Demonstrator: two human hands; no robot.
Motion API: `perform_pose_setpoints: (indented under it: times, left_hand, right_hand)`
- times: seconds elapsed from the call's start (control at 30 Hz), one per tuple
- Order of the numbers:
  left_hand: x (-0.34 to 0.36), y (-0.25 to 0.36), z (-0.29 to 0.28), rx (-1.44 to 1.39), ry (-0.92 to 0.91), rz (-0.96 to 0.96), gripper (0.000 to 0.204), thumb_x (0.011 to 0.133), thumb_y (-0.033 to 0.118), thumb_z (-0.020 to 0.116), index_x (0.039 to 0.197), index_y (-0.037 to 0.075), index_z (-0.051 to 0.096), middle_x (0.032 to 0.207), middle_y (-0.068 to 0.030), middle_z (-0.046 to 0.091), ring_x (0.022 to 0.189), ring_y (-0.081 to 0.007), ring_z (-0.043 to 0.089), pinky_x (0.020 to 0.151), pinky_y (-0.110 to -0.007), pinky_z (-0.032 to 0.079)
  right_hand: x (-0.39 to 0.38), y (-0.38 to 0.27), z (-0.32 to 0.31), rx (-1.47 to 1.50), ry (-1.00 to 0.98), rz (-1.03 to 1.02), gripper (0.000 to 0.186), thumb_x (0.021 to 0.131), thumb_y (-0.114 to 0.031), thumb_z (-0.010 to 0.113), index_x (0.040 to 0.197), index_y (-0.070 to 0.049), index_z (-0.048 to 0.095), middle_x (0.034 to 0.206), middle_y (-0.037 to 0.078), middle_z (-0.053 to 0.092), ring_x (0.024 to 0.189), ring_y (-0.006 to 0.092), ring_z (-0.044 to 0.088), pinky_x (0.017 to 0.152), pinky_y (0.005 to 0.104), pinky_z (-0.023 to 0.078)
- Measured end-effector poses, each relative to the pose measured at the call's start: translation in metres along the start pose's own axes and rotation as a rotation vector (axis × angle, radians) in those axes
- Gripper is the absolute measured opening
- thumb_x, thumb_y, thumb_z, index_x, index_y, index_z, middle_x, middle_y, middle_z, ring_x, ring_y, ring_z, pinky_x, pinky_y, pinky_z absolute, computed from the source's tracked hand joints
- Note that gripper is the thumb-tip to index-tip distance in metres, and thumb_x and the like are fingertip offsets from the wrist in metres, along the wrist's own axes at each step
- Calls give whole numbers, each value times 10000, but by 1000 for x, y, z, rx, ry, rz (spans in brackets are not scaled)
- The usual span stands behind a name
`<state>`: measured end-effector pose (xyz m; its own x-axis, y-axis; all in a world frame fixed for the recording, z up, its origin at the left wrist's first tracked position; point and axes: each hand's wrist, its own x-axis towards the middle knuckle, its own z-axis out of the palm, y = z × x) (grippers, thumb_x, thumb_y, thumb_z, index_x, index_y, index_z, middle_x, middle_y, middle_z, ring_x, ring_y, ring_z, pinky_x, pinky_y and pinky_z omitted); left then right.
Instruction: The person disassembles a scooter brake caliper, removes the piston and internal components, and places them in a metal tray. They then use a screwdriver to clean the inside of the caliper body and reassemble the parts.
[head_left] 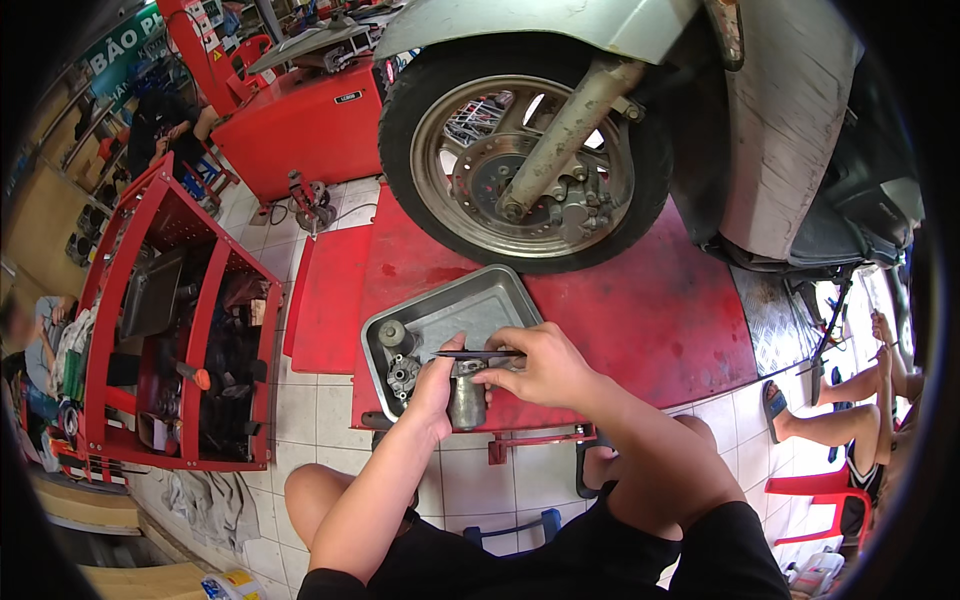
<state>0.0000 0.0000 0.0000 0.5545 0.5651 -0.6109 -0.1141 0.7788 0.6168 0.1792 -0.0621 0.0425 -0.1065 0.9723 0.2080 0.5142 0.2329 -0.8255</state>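
My left hand [432,390] is closed round a grey metal cylinder [467,406], holding it upright over the near edge of a metal tray [518,290]. My right hand [540,366] pinches a thin, dark, pointed tool [462,354], which lies level across the cylinder's top with its tip toward the left. Some right fingers touch the cylinder's upper side. The tool's exact kind is not clear. Inside the tray, left of my hands, sit a round-topped metal part [393,334] and a cast metal piece with holes [403,372].
The tray rests on a red lift platform [640,320]. Beyond it stands a scooter's front wheel [400,150] with a brake disc. A red tool cart [190,370] is at left, a red cabinet [300,120] farther back. Another person's leg [825,422] and a red stool [815,490] are at right.
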Motion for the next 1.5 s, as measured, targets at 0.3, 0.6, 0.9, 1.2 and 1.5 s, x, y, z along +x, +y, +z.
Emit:
perform_pose_setpoints:
  times: [0.3, 0.6, 0.9, 1.2, 1.5]
  left_hand:
    - [1, 8, -4, -107, 4, -65, 502, 937, 540, 540, 890, 49, 631, 673, -115, 635, 551, -251, 634, 534, -367, 545]
    - [-11, 30, -19, -266, 101, 0, 517, 891, 595, 553, 881, 81, 598, 670, -115, 607, 585, -257, 616, 582, -400, 538]
    - [-17, 37, -21, -301, 101, -7, 486, 883, 567, 581, 849, 82, 600, 694, -133, 625, 599, -270, 623, 592, -412, 550]
    - [-11, 32, -23, -285, 35, 4, 605, 849, 650, 585, 1010, 67, 605, 712, -116, 626, 613, -256, 617, 622, -398, 542]
    - [-22, 12, -1, -3, 97, 203, 636, 925, 620, 558, 1071, 4, 620, 953, -120, 672, 803, -201, 679, 726, -342, 566]
  right_hand:
    - [9, 2, -3, -64, 25, -26, 250, 797, -211, 783, 935, -24, 692, 751, 190, 675, 677, 351, 671, 627, 402, 523]
    - [2, 67, -4, -699, -99, 403, 281, 814, -330, 751, 916, -71, 719, 890, 187, 693, 893, 367, 678, 773, 470, 548]
    - [2, 73, 5, -899, -255, 541, 303, 861, -347, 713, 960, -61, 704, 983, 168, 697, 903, 338, 703, 781, 442, 563]
    - [15, 48, -4, -46, 270, 200, 213, 868, -221, 733, 935, -22, 695, 580, 63, 580, 514, 153, 525, 511, 311, 400]
    - [-7, -19, 31, 37, 177, -179, 304, 730, 13, 764, 1022, 13, 679, 849, 98, 687, 758, 185, 718, 706, 279, 588]
